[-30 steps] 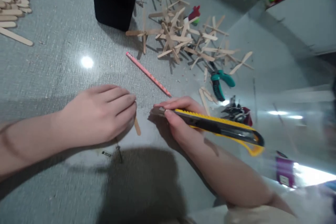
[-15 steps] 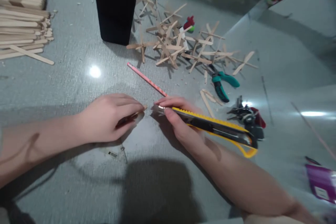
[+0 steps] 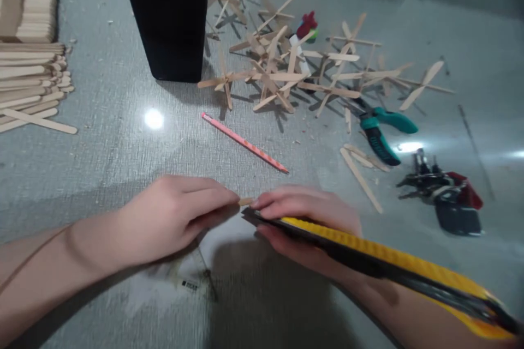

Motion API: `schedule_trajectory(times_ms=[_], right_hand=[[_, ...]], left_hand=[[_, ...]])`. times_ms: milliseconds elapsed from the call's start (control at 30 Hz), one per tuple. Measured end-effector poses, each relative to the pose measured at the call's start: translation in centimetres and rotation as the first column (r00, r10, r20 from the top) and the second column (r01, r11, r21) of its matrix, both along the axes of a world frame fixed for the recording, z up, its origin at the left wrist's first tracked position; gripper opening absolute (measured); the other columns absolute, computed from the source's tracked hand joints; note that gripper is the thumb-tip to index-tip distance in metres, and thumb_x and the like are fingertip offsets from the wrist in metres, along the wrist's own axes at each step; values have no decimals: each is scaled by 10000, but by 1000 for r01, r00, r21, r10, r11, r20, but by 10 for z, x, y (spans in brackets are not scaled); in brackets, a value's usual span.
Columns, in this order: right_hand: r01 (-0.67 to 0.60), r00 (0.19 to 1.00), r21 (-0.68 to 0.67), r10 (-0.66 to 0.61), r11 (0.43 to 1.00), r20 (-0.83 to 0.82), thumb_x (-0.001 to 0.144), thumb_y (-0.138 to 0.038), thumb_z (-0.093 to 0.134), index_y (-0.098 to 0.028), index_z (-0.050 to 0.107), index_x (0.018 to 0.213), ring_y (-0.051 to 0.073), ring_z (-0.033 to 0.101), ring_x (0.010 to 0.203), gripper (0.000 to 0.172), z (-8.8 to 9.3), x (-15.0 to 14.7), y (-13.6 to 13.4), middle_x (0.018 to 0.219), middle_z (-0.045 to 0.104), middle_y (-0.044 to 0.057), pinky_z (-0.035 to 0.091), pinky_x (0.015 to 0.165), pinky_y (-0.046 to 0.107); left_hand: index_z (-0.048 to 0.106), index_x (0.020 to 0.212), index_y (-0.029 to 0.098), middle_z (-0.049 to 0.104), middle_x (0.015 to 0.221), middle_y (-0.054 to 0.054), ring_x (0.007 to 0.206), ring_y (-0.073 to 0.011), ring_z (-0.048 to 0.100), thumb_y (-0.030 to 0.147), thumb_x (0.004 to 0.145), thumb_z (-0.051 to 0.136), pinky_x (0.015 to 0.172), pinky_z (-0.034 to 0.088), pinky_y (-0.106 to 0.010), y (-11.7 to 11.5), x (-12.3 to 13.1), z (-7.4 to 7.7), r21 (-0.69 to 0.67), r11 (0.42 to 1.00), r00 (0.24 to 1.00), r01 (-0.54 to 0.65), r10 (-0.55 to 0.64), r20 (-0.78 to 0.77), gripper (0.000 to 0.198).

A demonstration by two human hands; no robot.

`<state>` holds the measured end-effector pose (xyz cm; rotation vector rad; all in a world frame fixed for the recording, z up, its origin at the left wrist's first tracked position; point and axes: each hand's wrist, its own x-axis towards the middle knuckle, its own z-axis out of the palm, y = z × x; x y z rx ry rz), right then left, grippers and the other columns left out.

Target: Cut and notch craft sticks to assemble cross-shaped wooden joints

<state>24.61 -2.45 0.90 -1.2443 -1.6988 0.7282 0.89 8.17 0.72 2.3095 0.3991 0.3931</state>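
Observation:
My left hand (image 3: 176, 218) rests on the grey table and pinches a small wooden stick piece (image 3: 246, 202), whose tip pokes out past my fingertips. My right hand (image 3: 311, 221) grips a yellow and black utility knife (image 3: 388, 264). The knife's front end sits right against the stick tip, and its body runs back toward the lower right. The blade itself is hidden between my fingers. A pink pencil (image 3: 244, 143) lies just beyond both hands.
A black box (image 3: 167, 11) stands at the back. Beside it lies a heap of glued stick crosses (image 3: 295, 65). Stacks of plain sticks (image 3: 30, 76) sit far left. Teal pliers (image 3: 380, 131), loose sticks (image 3: 360, 172) and a dark red-black tool (image 3: 446, 196) lie on the right.
My view has shifted closer and lower. My left hand lifted the stick piece from flat on the table into a pinch, and the knife tip came up against it.

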Motion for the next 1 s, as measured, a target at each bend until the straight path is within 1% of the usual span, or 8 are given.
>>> schedule_trajectory(times_ms=[100,167,233,300,500,667,800,1000], right_hand=[[-27,1000,22,27,999,-10,825,-53,742,-231,722,965,162,813,794,227,-1,1,-1,913,826,44,668,753,220],[-27,999,36,28,999,-15,829,-29,707,-233,723,958,151,813,800,242,-1,1,-1,911,824,40,667,765,213],[-23,1000,34,23,999,3,834,-23,691,-238,727,935,148,814,798,240,-2,1,-1,911,824,38,668,765,214],[-25,999,33,24,999,28,836,-22,680,-240,728,922,143,814,787,239,-2,2,-1,907,825,34,669,762,209],[15,997,29,-17,999,72,836,-25,680,-226,727,895,119,808,773,215,2,-2,-2,893,825,31,648,776,166],[41,994,-3,-40,999,100,855,-42,685,-238,734,881,138,807,759,204,3,-8,0,882,825,28,661,738,196],[-29,996,-10,30,1000,79,857,-44,692,-245,734,926,149,810,774,216,0,-9,2,912,831,32,671,739,212],[-65,993,-36,68,997,93,854,-41,688,-268,728,969,170,819,771,257,2,-8,3,924,836,25,691,731,237]], left_hand=[[704,1166,162,760,1099,-29,926,-104,711,141,1042,589,827,530,-192,2,1,6,-46,999,1000,26,-25,6,170],[733,1131,148,750,1088,-58,936,-151,698,155,1027,602,824,545,-259,2,2,8,40,999,1000,-16,16,-11,168],[773,1023,150,744,986,-67,880,-196,677,187,1020,612,775,537,-327,2,2,8,157,985,996,-70,78,-47,165],[792,932,161,732,881,-57,807,-206,655,201,1028,602,720,510,-350,3,1,6,209,974,992,-83,101,-79,217],[786,929,152,732,866,-53,792,-192,652,157,1056,532,727,494,-345,4,2,-3,183,982,999,51,-51,-3,284],[769,963,137,730,890,-77,797,-211,642,145,1061,491,710,478,-353,-1,2,-5,271,962,999,34,-39,13,295],[773,948,113,735,893,-90,804,-217,661,118,1049,486,692,487,-350,-2,3,-2,216,974,998,68,-64,-24,305],[788,833,140,739,889,-63,785,-200,668,66,958,597,685,479,-343,-1,8,-2,80,997,1000,5,-5,-1,240]])
